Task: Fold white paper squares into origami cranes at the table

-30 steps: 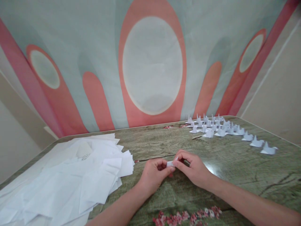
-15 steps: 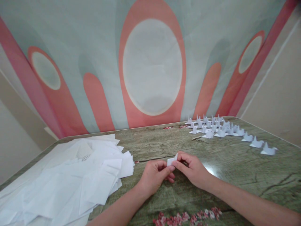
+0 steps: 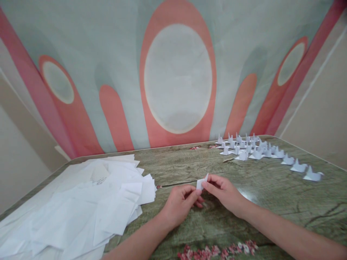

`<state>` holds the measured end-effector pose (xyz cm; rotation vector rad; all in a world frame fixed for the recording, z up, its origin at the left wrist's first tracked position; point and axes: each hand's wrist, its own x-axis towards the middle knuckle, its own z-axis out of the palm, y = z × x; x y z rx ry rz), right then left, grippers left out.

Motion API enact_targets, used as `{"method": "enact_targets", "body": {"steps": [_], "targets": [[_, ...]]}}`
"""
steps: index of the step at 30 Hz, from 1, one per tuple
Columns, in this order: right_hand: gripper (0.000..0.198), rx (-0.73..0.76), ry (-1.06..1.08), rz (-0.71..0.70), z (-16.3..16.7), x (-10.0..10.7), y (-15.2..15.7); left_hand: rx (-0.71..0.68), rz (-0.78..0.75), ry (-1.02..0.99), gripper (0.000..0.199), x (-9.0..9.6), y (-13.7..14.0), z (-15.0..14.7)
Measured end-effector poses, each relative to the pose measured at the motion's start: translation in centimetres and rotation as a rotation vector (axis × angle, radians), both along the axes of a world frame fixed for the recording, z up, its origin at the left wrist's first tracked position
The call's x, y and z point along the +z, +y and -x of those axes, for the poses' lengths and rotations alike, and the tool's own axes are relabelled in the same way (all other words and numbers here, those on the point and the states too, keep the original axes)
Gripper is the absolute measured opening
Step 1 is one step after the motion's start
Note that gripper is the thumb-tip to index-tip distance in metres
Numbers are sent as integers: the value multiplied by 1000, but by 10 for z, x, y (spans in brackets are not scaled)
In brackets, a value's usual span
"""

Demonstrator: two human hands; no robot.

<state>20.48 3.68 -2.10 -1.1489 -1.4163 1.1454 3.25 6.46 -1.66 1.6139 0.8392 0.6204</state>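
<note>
A small folded white paper piece [image 3: 200, 184] with a pointed tip is held up between my two hands over the table. My left hand [image 3: 182, 200] pinches its lower left edge between thumb and fingers. On the other side, the thumb and forefinger of my right hand [image 3: 222, 191] grip it close to the upright tip. Fingers cover part of the folds. Several finished paper birds [image 3: 256, 153] stand in rows at the far right, none touched by either hand.
A wide, untidy pile of white paper sheets [image 3: 78, 209] covers the left side of the wood-patterned table [image 3: 173, 166]. Printed pink flowers [image 3: 217, 251] mark its near edge. Behind the table hangs a patterned backdrop [image 3: 177, 79] in coral and grey-green.
The view has shifted slightly, so everything sits a little further right. Both hands still grip the folded paper, which is tilted a bit more, its tip leaning right.
</note>
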Motion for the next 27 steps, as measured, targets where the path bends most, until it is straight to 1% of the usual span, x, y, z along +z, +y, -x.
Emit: {"method": "enact_targets", "body": {"steps": [2,4,8,18,22,27], "targets": [[32,-27,34,50,-1,0,1,-6,-34,-8,29,1,0,0],[32,-44,85,76,-3,-1,3,23,-81,-30,24,1,0,0],[34,-51,146,86,-6,-7,6,113,-156,-29,27,-1,2,0],[36,-12,118,85,-7,-5,6,189,-180,-30,20,1,3,1],[38,-5,99,83,-7,-3,6,181,-205,-24,20,1,3,2],[39,11,51,79,-8,-3,6,183,-254,4,15,3,2,2]]}}
